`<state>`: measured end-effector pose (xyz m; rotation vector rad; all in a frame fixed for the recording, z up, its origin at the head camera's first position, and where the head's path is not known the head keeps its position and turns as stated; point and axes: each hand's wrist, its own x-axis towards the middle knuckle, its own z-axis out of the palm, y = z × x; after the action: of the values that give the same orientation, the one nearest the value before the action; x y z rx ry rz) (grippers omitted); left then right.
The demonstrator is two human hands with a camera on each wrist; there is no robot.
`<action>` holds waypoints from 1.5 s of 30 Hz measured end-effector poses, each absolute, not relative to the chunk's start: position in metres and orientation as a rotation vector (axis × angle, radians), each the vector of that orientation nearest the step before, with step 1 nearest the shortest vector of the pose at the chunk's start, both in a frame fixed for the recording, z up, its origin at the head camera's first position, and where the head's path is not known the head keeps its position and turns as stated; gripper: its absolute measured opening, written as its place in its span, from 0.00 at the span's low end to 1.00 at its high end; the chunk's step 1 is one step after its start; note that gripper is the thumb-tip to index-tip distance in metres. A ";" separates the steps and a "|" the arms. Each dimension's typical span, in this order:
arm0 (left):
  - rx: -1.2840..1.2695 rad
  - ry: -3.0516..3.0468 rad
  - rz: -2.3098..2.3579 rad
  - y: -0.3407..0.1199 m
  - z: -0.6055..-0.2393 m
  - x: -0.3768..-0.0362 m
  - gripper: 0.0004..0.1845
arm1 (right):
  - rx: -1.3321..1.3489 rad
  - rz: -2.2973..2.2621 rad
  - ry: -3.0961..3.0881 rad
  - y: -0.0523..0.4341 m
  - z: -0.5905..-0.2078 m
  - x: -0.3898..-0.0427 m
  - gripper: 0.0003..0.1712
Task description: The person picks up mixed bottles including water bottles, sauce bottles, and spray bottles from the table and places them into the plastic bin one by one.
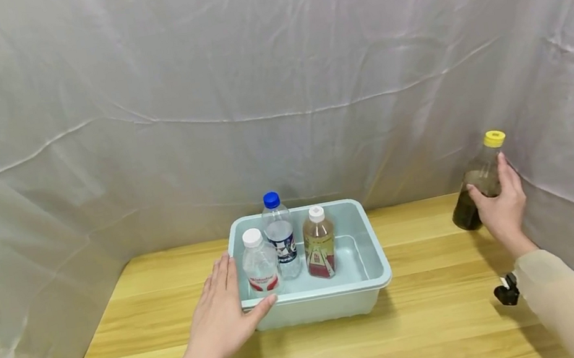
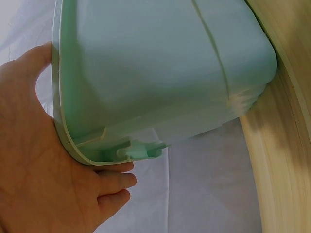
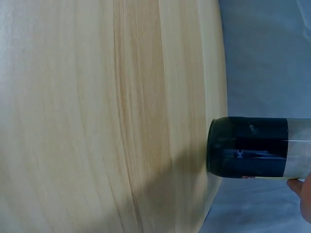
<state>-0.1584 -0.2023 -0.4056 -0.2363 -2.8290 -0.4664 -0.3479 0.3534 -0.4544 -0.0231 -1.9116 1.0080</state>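
Note:
My left hand [image 1: 218, 309] rests at the near left corner of a pale blue plastic basin [image 1: 316, 293], fingers fairly straight along its left side and thumb over the front rim. In the left wrist view that hand [image 2: 43, 141] touches the basin's rim [image 2: 57, 87]. At the far right of the table, my right hand [image 1: 502, 207] grips a clear bottle [image 1: 468, 203] of dark liquid with a yellow cap. The right wrist view has the bottle's dark lower part [image 3: 250, 147] at the table's edge; I cannot tell whether its base touches the wood.
Inside the basin stand a white-capped clear bottle [image 1: 261, 267], a blue-capped Pepsi bottle [image 1: 281, 236] and a white-capped bottle of brownish drink [image 1: 320, 246]. The wooden table [image 1: 433, 318] is bordered at the back and sides by a grey curtain [image 1: 271, 81].

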 end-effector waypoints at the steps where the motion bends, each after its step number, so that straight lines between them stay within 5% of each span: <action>1: -0.237 -2.825 -0.463 -0.202 -0.405 -0.159 0.62 | -0.024 1.008 -1.906 0.354 -0.454 -0.347 0.51; 23: -0.243 -2.816 -0.461 -0.203 -0.403 -0.159 0.62 | -0.112 1.174 -1.840 0.338 -0.437 -0.304 0.53; 33: -0.237 -2.829 -0.473 -0.202 -0.403 -0.159 0.62 | 0.058 1.224 -1.760 0.303 -0.402 -0.265 0.53; 45: -0.243 -2.805 -0.460 -0.202 -0.405 -0.158 0.61 | 0.289 1.216 -1.642 0.293 -0.393 -0.261 0.57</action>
<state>-0.1583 -0.2017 -0.4048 -0.2428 -2.8049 -0.4603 -0.2612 0.2932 -0.3926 0.2886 -1.6423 1.2158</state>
